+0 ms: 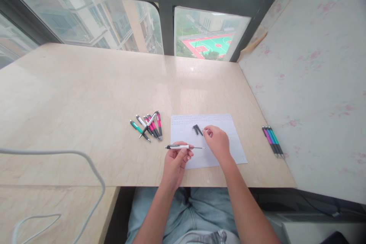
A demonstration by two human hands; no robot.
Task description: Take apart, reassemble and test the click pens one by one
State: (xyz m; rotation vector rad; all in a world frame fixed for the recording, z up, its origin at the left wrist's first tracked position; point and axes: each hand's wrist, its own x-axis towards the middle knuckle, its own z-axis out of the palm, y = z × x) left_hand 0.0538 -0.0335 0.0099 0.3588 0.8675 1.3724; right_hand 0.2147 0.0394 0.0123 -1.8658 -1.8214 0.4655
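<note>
My left hand [176, 160] is closed around a white pen [178, 146] with a black end, held level over the table's front edge. A thin ink refill sticks out of the pen to the right. My right hand [217, 141] rests on a white sheet of paper [228, 148], its fingers pinched on a small whitish part I cannot make out. Two small black pen parts [197, 129] lie on the paper just left of those fingertips.
A pile of several pens [148, 125], pink, green and white, lies left of the paper. Several more pens [273, 141] lie in a row by the right wall. The beige table [85, 95] runs under a window. A white cable [71, 156] loops at the lower left.
</note>
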